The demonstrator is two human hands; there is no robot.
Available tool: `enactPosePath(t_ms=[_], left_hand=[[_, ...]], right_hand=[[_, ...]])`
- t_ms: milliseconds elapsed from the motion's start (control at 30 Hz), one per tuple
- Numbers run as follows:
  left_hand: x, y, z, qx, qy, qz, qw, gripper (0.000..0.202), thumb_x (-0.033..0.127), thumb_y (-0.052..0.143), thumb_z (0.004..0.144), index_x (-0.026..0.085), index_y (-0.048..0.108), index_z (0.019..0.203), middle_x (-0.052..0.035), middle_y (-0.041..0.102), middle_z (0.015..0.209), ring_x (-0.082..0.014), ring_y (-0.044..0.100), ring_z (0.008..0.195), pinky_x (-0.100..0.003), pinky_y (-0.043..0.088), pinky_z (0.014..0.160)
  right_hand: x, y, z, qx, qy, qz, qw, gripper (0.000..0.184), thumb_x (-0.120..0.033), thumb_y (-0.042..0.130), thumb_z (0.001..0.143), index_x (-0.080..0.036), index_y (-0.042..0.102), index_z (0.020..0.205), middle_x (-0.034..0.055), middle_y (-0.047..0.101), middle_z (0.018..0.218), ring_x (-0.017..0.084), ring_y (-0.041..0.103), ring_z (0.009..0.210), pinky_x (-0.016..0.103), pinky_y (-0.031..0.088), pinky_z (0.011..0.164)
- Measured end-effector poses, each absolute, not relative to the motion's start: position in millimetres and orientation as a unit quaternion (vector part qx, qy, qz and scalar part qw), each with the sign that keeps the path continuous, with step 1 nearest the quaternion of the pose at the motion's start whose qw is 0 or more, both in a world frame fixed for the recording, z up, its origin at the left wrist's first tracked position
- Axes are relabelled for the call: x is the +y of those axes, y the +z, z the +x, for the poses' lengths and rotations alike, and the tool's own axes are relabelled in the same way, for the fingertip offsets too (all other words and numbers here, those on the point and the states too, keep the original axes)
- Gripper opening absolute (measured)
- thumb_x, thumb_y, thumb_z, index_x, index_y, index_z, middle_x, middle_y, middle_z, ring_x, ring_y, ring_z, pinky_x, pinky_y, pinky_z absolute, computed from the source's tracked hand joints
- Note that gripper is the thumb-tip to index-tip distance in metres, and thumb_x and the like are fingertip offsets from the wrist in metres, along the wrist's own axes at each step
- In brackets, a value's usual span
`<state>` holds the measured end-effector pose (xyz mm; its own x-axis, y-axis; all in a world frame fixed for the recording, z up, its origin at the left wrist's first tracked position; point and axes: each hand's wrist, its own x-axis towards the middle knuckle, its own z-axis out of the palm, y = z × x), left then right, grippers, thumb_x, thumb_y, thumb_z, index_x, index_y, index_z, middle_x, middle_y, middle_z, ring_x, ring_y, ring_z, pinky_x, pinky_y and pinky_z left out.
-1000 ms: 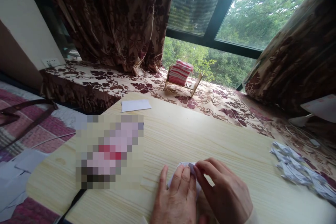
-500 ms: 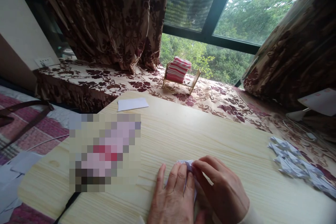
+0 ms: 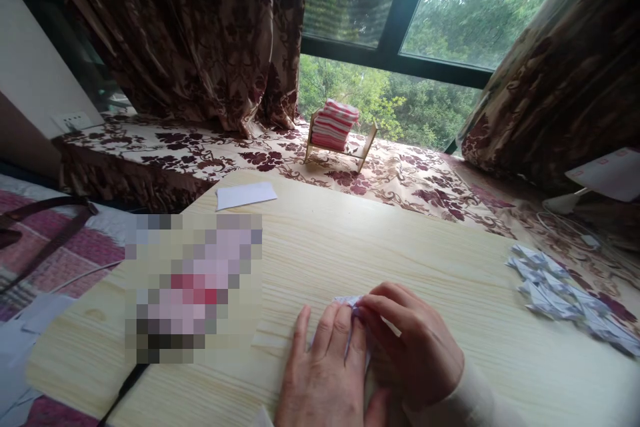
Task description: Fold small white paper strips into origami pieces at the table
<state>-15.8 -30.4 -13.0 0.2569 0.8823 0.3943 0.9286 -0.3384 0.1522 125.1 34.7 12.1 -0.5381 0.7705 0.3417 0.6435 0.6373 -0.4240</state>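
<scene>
My left hand (image 3: 323, 367) lies flat, fingers stretched out, over a small piece of folded white paper (image 3: 345, 300) on the wooden table (image 3: 390, 233). Just right of those fingers, my right hand (image 3: 417, 340) has thumb and forefinger pinched on the paper's top edge. Most of the sheet is hidden under the hands, so its full shape does not show. A cluster of small folded paper pieces (image 3: 560, 290) lies at the table's right side. Toward the back left rests a white paper strip (image 3: 247, 196).
Left of my hands is a pixelated pinkish object (image 3: 205, 280) with a black cable (image 3: 125, 390). Loose white papers (image 3: 25, 347) lie beyond the table's left edge. On the window ledge (image 3: 270, 160) stand a rack of striped cloths (image 3: 335, 125) and a white device (image 3: 607, 175).
The view has shifted slightly. My right fingers have turned the raised grey-looking paper edge down beside my left fingertips. My left hand stays flat on the paper.
</scene>
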Motion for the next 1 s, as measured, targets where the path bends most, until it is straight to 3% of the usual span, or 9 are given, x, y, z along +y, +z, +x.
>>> enactPosePath(t_ms=[367, 700, 1000], left_hand=[[-27, -8, -31, -0.521, -0.181, -0.831, 0.069, 0.058, 0.056, 0.031, 0.089, 0.016, 0.053, 0.125, -0.0118, 0.057, 0.129, -0.0268, 0.052, 0.116, -0.046, 0.034, 0.095], [-28, -6, -31, -0.518, -0.179, -0.834, 0.071, 0.057, 0.055, 0.03, 0.09, 0.015, 0.052, 0.126, -0.0121, 0.055, 0.131, -0.0272, 0.05, 0.118, -0.046, 0.033, 0.096], [-31, -5, -36, -0.497, -0.171, -0.847, 0.079, 0.055, 0.052, 0.031, 0.092, 0.017, 0.048, 0.13, -0.0081, 0.051, 0.136, -0.0257, 0.045, 0.124, -0.045, 0.027, 0.098]], right_hand=[[35, 12, 128, -0.864, 0.162, -0.396, 0.268, 0.022, -0.021, 0.044, 0.092, -0.019, 0.064, 0.084, 0.0063, 0.058, 0.078, 0.017, 0.053, 0.07, 0.029, 0.044, 0.062], [34, 11, 135, -0.89, 0.14, -0.347, 0.262, 0.022, -0.017, 0.044, 0.091, -0.019, 0.062, 0.104, 0.0086, 0.056, 0.084, 0.019, 0.051, 0.074, 0.033, 0.046, 0.062], [32, 12, 139, -0.889, 0.152, -0.342, 0.266, 0.026, -0.014, 0.044, 0.09, -0.018, 0.06, 0.11, 0.0096, 0.055, 0.086, 0.019, 0.05, 0.076, 0.034, 0.048, 0.063]])
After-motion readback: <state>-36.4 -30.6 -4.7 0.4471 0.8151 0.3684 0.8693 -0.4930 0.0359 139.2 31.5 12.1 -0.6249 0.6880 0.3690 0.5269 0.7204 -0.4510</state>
